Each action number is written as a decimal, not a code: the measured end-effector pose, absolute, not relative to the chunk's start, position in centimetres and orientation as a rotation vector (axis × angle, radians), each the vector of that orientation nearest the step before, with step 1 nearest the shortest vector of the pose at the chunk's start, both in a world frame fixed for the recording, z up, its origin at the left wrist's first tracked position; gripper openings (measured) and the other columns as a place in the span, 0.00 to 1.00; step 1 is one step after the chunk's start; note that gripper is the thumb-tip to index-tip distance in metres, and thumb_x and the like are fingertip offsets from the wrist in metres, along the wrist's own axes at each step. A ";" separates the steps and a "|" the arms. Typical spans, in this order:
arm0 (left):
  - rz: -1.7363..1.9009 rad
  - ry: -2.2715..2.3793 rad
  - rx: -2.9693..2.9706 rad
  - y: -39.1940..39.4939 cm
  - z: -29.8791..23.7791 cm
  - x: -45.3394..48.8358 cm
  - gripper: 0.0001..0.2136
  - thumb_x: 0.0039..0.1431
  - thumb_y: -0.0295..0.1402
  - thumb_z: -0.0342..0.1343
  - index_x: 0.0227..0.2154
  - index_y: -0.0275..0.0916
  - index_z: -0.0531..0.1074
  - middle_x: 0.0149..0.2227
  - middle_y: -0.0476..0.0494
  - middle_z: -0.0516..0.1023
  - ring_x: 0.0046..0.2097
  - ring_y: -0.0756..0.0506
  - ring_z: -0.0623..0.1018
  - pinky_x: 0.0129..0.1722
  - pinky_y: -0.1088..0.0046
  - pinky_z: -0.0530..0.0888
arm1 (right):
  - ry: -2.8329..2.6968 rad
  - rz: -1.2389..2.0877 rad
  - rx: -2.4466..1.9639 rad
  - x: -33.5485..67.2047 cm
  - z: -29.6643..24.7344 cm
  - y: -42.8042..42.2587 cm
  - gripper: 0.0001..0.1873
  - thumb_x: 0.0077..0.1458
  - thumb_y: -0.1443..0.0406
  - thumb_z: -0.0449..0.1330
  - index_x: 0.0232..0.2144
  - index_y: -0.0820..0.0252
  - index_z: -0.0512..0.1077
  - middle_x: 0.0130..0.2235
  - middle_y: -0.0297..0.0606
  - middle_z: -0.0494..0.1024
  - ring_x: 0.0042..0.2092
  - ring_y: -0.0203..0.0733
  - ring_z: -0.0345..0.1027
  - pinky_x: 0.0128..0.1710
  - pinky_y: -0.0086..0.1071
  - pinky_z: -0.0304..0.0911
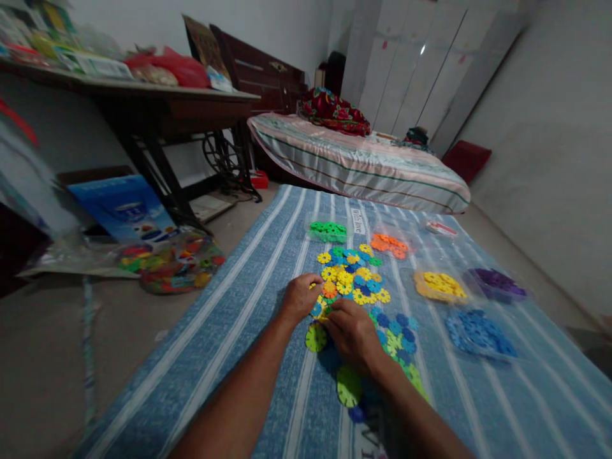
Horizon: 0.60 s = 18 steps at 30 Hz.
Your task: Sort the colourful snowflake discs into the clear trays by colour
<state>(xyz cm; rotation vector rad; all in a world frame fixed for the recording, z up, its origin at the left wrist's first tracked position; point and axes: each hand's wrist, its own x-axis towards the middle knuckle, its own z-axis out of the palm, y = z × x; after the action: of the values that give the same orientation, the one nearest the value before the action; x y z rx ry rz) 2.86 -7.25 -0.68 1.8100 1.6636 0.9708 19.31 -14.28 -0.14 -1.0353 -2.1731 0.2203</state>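
My left hand (301, 297) is closed at the left edge of a loose pile of notched plastic discs (343, 280), with a bit of yellow disc (312, 286) showing between its fingers. Just to its right, my right hand (352, 328) reaches down over the near part of the pile. Its fingers are bent together, and their tips cover whatever they hold. An orange disc (329, 289) lies between the hands among yellow and blue ones. Close below the right fingers is a lime-green disc (315, 336), with a bigger lime one (349, 386) nearer me.
Clear tubs of green (327, 231), orange (389, 244), yellow (440, 285), purple (497, 282) and blue discs (479, 333) stand on the striped cloth (229, 338). More blue and green discs (396, 335) lie right of my right hand. A bed (363, 166) stands behind.
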 end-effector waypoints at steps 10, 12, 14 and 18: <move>1.022 1.636 1.711 -7.4 -0.6 2.6 0.08 0.52 0.30 0.54 0.31 0.41 0.79 0.36 0.49 0.82 0.40 0.47 0.80 0.45 0.74 0.74 | -1.776 -0.270 -1.443 33.8 3.4 -9.1 0.14 0.60 0.59 0.54 0.28 0.59 0.75 0.33 0.45 0.79 0.35 0.47 0.72 0.38 0.39 0.66; 1.032 1.643 1.676 -7.4 -0.7 2.6 0.08 0.52 0.29 0.54 0.31 0.41 0.78 0.35 0.50 0.82 0.39 0.48 0.80 0.44 0.75 0.74 | -1.644 -0.463 -1.661 36.8 4.2 -8.3 0.16 0.58 0.58 0.53 0.31 0.61 0.76 0.32 0.48 0.78 0.35 0.51 0.70 0.36 0.42 0.64; 1.037 1.644 1.636 -7.3 -0.7 2.6 0.08 0.51 0.29 0.54 0.31 0.41 0.78 0.34 0.50 0.82 0.37 0.48 0.80 0.42 0.76 0.74 | -1.582 -0.541 -1.748 37.9 4.4 -8.3 0.17 0.57 0.57 0.53 0.34 0.62 0.77 0.33 0.49 0.78 0.35 0.52 0.70 0.36 0.43 0.63; 1.060 1.633 1.576 -7.3 -0.7 2.7 0.07 0.50 0.29 0.55 0.30 0.41 0.78 0.33 0.50 0.82 0.36 0.48 0.80 0.40 0.77 0.74 | -1.835 -0.290 -1.478 33.8 3.4 -10.1 0.13 0.59 0.60 0.53 0.33 0.59 0.76 0.35 0.46 0.79 0.37 0.49 0.71 0.39 0.41 0.66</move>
<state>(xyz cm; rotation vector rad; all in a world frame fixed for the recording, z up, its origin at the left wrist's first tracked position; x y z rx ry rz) 2.69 -7.26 -0.70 1.5759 1.6334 1.0596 33.81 -10.09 3.41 -1.4778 -1.8346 -0.2902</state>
